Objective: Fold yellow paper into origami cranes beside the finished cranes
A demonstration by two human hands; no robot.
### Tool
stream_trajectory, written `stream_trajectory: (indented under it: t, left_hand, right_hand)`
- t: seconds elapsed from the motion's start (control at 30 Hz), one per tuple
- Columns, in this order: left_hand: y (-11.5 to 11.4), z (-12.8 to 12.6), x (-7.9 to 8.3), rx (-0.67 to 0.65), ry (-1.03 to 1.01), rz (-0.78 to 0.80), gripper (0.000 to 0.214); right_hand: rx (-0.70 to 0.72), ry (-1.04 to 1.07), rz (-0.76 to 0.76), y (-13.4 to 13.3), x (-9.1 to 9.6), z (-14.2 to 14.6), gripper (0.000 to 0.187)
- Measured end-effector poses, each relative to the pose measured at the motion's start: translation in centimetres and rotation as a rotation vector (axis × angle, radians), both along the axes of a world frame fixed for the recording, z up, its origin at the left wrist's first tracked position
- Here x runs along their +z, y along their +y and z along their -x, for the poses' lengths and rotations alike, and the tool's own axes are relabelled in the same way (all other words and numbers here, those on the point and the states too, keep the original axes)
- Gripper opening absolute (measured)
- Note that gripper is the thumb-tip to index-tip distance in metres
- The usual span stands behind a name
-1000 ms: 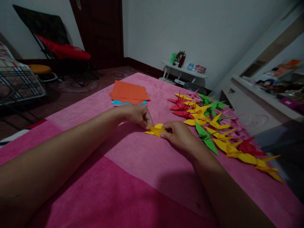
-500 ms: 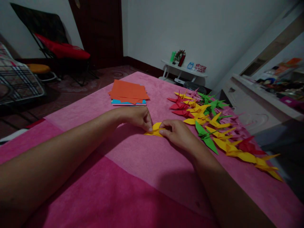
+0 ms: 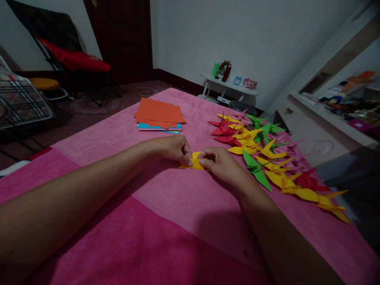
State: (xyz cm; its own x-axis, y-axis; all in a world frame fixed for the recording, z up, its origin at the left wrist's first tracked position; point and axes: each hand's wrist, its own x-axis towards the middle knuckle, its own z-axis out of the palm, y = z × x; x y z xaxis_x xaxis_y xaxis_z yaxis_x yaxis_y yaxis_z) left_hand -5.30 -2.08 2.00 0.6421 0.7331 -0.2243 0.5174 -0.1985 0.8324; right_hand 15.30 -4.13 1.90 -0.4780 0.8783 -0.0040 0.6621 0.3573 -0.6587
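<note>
A partly folded piece of yellow paper (image 3: 195,163) lies on the pink tablecloth (image 3: 166,198) in front of me. From the left side my left hand (image 3: 177,149) pinches it between thumb and fingers. On the opposite side my right hand (image 3: 217,159) grips it the same way, the fingertips of both hands close together. Part of the paper is hidden under the fingers. Just right of my right hand lie several folded paper cranes, among them a green crane (image 3: 257,170) and a yellow crane (image 3: 274,153).
Beyond my left hand sits a stack of orange paper (image 3: 160,113) with blue and other sheets beneath. Red cranes (image 3: 227,140) lie among the others along the table's right side. A white shelf (image 3: 230,84) stands by the wall, and a cluttered dresser (image 3: 332,122) at right.
The yellow paper stays between both hands, whose fingertips have shifted slightly on it and drawn a little closer together. The whole view has shifted a little.
</note>
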Motion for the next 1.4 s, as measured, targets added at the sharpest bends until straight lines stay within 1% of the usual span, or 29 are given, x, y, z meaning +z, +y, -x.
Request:
stream_trajectory:
  t: [0.1, 0.23, 0.33, 0.6, 0.7, 0.8, 0.97, 1.07, 1.2, 1.4]
  left_hand:
    - [0.0, -0.1, 0.1, -0.001, 0.008, 0.001, 0.012]
    - [-0.2, -0.3, 0.2, 0.001, 0.048, -0.011, 0.012]
    - [-0.2, -0.3, 0.2, -0.025, 0.081, -0.036, 0.014]
    - [0.0, -0.6, -0.3, -0.038, 0.131, -0.085, 0.012]
    - [-0.2, -0.6, 0.0, -0.038, 0.119, -0.077, 0.012]
    - [-0.3, -0.2, 0.5, -0.036, 0.110, -0.029, 0.010]
    - [-0.1, 1.1, 1.0, -0.030, 0.092, 0.062, 0.014]
    - [0.0, 1.7, 1.1, -0.029, 0.057, 0.092, 0.012]
    - [-0.1, 1.8, 1.3, -0.027, 0.069, 0.088, 0.007]
    - [-0.1, 1.8, 1.3, -0.026, 0.087, 0.086, 0.006]
  right_hand:
    - [-0.047, 0.095, 0.080, 0.2, -0.3, 0.0, 0.010]
    - [-0.079, 0.130, 0.125, 0.3, -0.5, 0.1, 0.008]
    - [-0.088, 0.098, 0.088, 0.4, -0.6, 0.1, 0.009]
    - [-0.099, -0.054, -0.092, 0.3, -0.9, 0.2, 0.012]
    - [-0.095, -0.117, -0.128, 0.2, -0.8, 0.3, 0.013]
    - [-0.087, -0.176, -0.165, 0.2, -0.6, 0.3, 0.014]
    - [-0.083, -0.207, -0.159, 0.2, -0.5, 0.3, 0.016]
    - [-0.082, -0.210, -0.151, 0.2, -0.5, 0.3, 0.017]
    - [-0.079, -0.198, -0.148, 0.2, -0.6, 0.3, 0.017]
    - [-0.076, -0.199, -0.142, 0.3, -0.6, 0.3, 0.017]
